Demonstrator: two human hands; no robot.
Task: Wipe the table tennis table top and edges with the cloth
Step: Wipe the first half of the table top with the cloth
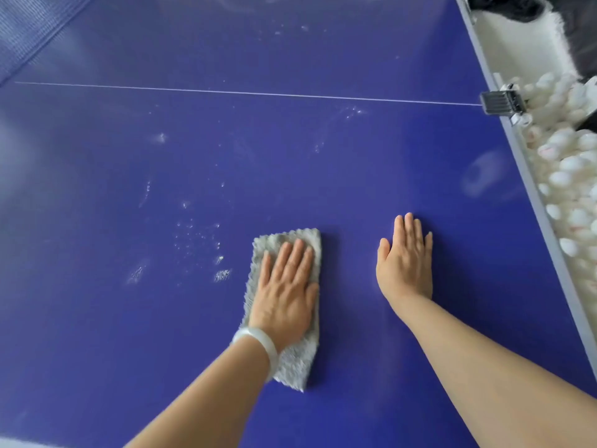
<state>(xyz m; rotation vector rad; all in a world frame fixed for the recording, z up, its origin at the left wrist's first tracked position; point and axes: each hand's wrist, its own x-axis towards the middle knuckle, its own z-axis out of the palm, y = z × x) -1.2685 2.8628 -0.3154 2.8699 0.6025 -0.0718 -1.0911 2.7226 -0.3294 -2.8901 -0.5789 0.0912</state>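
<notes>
The blue table tennis table top (290, 150) fills the view, with a thin white centre line (245, 93) across it. A grey fluffy cloth (298, 360) lies flat on the table near the middle. My left hand (284, 286), with a white bangle at the wrist, presses flat on the cloth with straight fingers. My right hand (405, 260) rests flat on the bare table to the right of the cloth, fingers straight, holding nothing. White dusty smudges (200, 234) mark the surface left of the cloth.
The table's grey right edge (529, 176) runs diagonally at the right. Beyond it lies a heap of several white balls (571, 176). A black net clamp (500, 103) sits on that edge. The blue net (26, 30) shows at the top left.
</notes>
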